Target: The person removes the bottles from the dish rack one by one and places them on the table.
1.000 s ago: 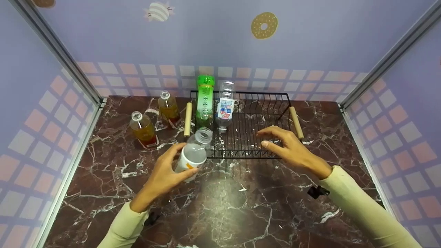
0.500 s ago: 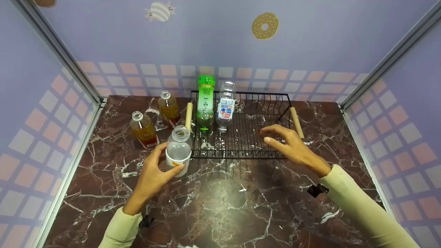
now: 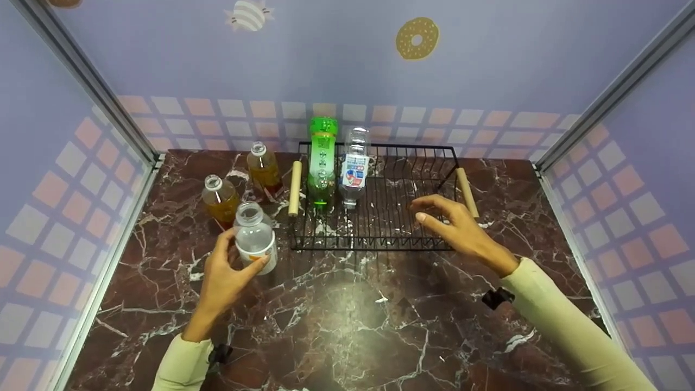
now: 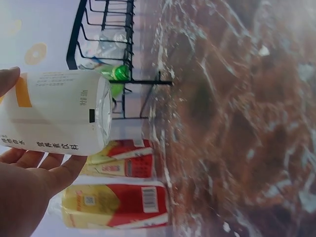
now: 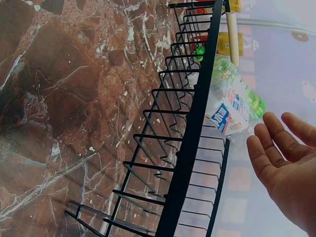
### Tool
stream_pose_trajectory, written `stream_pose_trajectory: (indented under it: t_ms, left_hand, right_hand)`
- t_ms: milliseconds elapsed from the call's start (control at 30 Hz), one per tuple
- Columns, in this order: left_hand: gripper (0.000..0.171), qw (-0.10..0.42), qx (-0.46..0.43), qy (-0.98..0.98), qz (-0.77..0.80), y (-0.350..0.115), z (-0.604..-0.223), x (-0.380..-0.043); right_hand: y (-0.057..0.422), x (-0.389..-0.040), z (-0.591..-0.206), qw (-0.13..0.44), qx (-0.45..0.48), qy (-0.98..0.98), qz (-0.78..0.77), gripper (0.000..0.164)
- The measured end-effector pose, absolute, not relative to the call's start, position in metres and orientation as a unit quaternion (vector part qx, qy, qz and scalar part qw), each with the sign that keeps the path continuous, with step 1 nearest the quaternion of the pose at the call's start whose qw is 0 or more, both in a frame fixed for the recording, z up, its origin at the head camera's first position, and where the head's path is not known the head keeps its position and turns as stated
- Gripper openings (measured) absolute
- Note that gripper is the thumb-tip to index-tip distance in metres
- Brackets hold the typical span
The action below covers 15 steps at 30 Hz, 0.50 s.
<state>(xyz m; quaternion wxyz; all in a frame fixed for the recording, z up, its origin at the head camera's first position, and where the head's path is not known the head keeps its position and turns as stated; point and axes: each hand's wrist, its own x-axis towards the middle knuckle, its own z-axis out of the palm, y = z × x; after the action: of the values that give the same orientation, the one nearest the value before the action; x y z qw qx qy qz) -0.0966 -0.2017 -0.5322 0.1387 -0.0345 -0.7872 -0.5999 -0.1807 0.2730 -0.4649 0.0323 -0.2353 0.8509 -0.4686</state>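
My left hand (image 3: 225, 271) grips a clear bottle with a white label (image 4: 59, 111), thumb on one side and fingers on the other. The bottle is uncapped and roughly upright, its base raised off the counter in the left wrist view. Behind it stand two uncapped bottles of yellow-brown drink, the nearer one (image 3: 221, 202) partly covered by the held bottle, the farther one (image 3: 264, 171) by the rack. Over the right part of the black wire rack (image 3: 374, 249) hovers my right hand (image 3: 456, 228), fingers relaxed, holding nothing.
Inside the rack, a green bottle (image 3: 322, 163) and a clear bottle with a blue-and-red label (image 3: 355, 171) lean upside down at its left. Wooden handles (image 3: 295, 188) flank the rack. Walls enclose the dark marbled counter (image 3: 347, 326) at the back and sides.
My left hand has carried the white-labelled bottle leftward from the rack's front left corner, and the bottle has straightened up. My right hand has barely moved.
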Motion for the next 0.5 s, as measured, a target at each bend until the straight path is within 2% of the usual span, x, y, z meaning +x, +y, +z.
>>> stream_pose_trajectory:
  t_ms: [233,500]
  left_hand:
    - [0.073,0.152,0.011,-0.792,-0.592,-0.213,-0.541,-0.096]
    - [0.076,0.140,0.055,-0.795,-0.588,-0.222,-0.549,-0.101]
  right_hand:
    - [0.274,-0.184,-0.470,0.033,-0.229,0.855,-0.465,0.038]
    - [0.273,-0.190,-0.473,0.022,-0.234,0.854,-0.464,0.037]
